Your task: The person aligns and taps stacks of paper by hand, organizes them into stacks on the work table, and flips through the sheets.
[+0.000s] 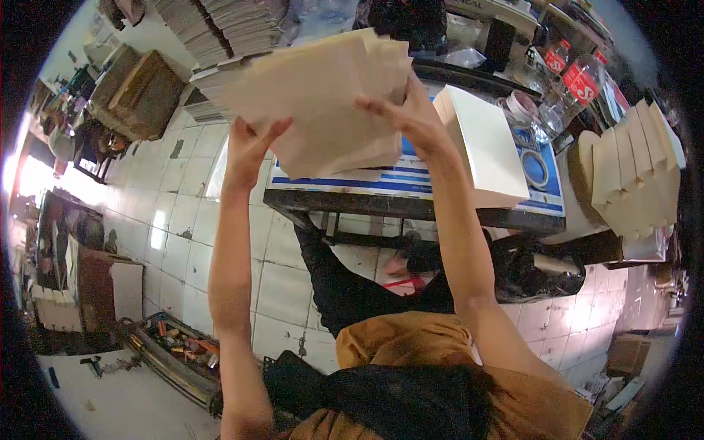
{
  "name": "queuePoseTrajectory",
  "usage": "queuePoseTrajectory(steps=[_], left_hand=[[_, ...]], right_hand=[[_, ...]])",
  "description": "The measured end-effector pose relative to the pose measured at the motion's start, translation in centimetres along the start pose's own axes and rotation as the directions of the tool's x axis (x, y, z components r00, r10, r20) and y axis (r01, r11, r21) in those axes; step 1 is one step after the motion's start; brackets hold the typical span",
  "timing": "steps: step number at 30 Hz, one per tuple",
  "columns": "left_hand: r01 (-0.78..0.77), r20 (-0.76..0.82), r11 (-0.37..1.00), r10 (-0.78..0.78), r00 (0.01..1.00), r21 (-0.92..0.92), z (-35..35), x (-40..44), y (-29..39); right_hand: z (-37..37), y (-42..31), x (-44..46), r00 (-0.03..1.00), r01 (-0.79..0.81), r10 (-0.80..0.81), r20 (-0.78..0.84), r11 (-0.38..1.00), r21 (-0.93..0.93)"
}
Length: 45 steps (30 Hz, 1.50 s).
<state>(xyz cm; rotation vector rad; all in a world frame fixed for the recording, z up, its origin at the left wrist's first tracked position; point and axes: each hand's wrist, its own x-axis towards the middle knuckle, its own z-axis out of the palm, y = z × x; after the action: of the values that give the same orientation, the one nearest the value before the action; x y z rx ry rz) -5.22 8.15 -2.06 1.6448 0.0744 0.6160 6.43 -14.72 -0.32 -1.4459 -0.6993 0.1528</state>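
A thick, loose stack of cream paper sheets (323,103) is held up in front of me, its edges uneven and fanned. My left hand (253,147) grips its lower left side, thumb on the front face. At the right side my right hand (411,117) clasps it, thumb across the front and fingers behind. Below and partly behind the sheets is a table with a blue and white printed cover (411,181). Just right of my right forearm, a neat thick block of white paper (484,147) lies on that cover.
A roll of tape (534,169) and plastic bottles with red labels (581,84) are at the table's right. Further right stand several paper bundles (638,169). Tall paper stacks (213,33) rise at the back left, near cardboard boxes (139,92). A tool tray (176,345) sits on the tiled floor.
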Motion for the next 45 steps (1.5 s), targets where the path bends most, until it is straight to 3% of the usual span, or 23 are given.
queuePoseTrajectory(steps=[2, 5, 8, 11, 14, 16, 17, 18, 19, 21, 23, 24, 27, 28, 31, 32, 35, 36, 39, 41, 42, 43, 45], left_hand=[[-0.049, -0.065, 0.998, 0.046, 0.997, -0.045, 1.2, 0.4, 0.2], [0.063, -0.107, 0.996, -0.069, 0.992, -0.061, 0.7, 0.7, -0.1], [0.041, -0.088, 0.998, -0.044, 0.995, -0.038, 1.2, 0.4, 1.1], [-0.081, -0.199, 0.995, 0.070, 0.978, -0.051, 3.7, 0.6, 3.6], [-0.177, -0.039, 0.983, 0.175, 0.984, -0.055, 2.5, 1.0, 4.0], [-0.048, 0.037, 0.974, 0.057, 0.998, -0.221, -0.2, 0.4, -0.3], [0.079, -0.011, 0.980, -0.082, 0.997, -0.183, -1.2, -0.1, -3.1], [0.086, -0.084, 0.958, -0.112, 0.990, -0.272, 0.2, -1.5, -4.0], [0.030, -0.043, 0.969, -0.042, 0.998, -0.244, 0.1, -2.0, -5.9], [0.039, -0.142, 0.998, -0.047, 0.989, -0.058, 0.6, -2.7, -7.9], [0.131, -0.083, 0.957, -0.158, 0.984, -0.260, -0.4, -2.5, -7.1], [0.080, -0.099, 0.905, -0.133, 0.986, -0.418, -0.6, -2.1, -6.2], [0.045, -0.133, 0.989, -0.063, 0.989, -0.138, 1.5, -1.2, -3.0], [-0.078, -0.232, 0.984, 0.039, 0.972, -0.160, 2.8, -1.3, -2.2], [-0.026, -0.234, 0.991, -0.005, 0.972, -0.130, 2.9, -0.9, -1.5], [-0.042, -0.265, 0.989, 0.002, 0.964, -0.144, 3.1, -1.1, -1.8], [0.014, -0.253, 0.992, -0.045, 0.966, -0.123, 3.3, -1.9, -1.6], [-0.010, -0.276, 0.995, -0.017, 0.961, -0.096, 3.5, -1.4, -1.8], [-0.070, -0.332, 0.997, 0.058, 0.941, -0.025, 3.8, -1.0, -2.1], [-0.142, -0.368, 0.990, 0.129, 0.921, -0.008, 4.0, -1.2, -0.9], [-0.078, -0.362, 0.996, 0.061, 0.930, -0.033, 3.1, -1.4, -1.0], [-0.177, -0.320, 0.983, 0.151, 0.935, -0.054, 3.0, -2.0, 0.5], [-0.218, -0.293, 0.975, 0.195, 0.936, -0.049, 2.4, -2.3, 1.8]], right_hand=[[-0.1, 0.9, 0.3, 0.999, 0.012, -0.009, -0.037, 0.998, 0.062], [-0.5, 1.6, 0.4, 0.999, 0.033, -0.026, -0.028, 0.941, 0.337], [0.1, 1.6, 0.9, 0.987, 0.073, -0.024, -0.157, 0.945, 0.319], [2.3, -1.7, 2.1, 0.969, 0.231, -0.217, -0.122, 0.965, 0.121], [1.6, -2.4, 2.0, 0.985, 0.167, -0.141, -0.103, 0.934, 0.315], [-0.1, 1.9, 1.8, 0.992, 0.051, -0.006, -0.123, 0.932, 0.360], [-0.7, 3.4, 1.9, 0.989, -0.007, 0.065, -0.135, 0.921, 0.389], [-0.8, 3.2, 2.0, 0.989, 0.017, 0.041, -0.142, 0.924, 0.381], [-0.6, 3.2, 2.2, 0.989, 0.036, 0.021, -0.147, 0.927, 0.373], [0.3, 3.9, 1.6, 0.988, 0.047, 0.010, -0.157, 0.932, 0.360], [0.8, 3.9, -0.1, 0.988, 0.002, 0.055, -0.141, 0.927, 0.374], [0.9, 3.2, -0.7, 0.989, -0.029, 0.084, -0.125, 0.920, 0.391], [1.8, 1.0, 0.6, 0.983, -0.161, 0.092, 0.158, 0.841, 0.516], [2.4, -1.4, -0.5, 0.997, -0.071, 0.072, 0.014, 0.911, 0.405], [1.3, 1.1, 0.9, 1.000, -0.010, 0.006, 0.012, 0.910, 0.415], [0.7, 3.6, 1.5, 0.992, -0.021, 0.062, -0.106, 0.936, 0.353], [0.0, 5.6, 0.7, 0.980, -0.165, 0.192, -0.056, 0.935, 0.314], [0.4, 7.3, 1.1, 0.987, -0.136, 0.159, -0.027, 0.910, 0.393], [3.4, 3.0, -1.0, 0.986, -0.162, 0.170, 0.005, 0.931, 0.327], [3.1, 5.4, 0.4, 0.998, -0.032, 0.048, -0.040, 0.947, 0.318], [2.5, 7.0, 0.9, 0.997, 0.072, -0.065, -0.046, 0.985, 0.155], [2.2, 7.1, 0.8, 0.985, 0.168, -0.169, -0.031, 0.986, -0.011], [1.9, 5.4, 0.2, 0.992, 0.123, -0.122, -0.019, 0.988, 0.090]])
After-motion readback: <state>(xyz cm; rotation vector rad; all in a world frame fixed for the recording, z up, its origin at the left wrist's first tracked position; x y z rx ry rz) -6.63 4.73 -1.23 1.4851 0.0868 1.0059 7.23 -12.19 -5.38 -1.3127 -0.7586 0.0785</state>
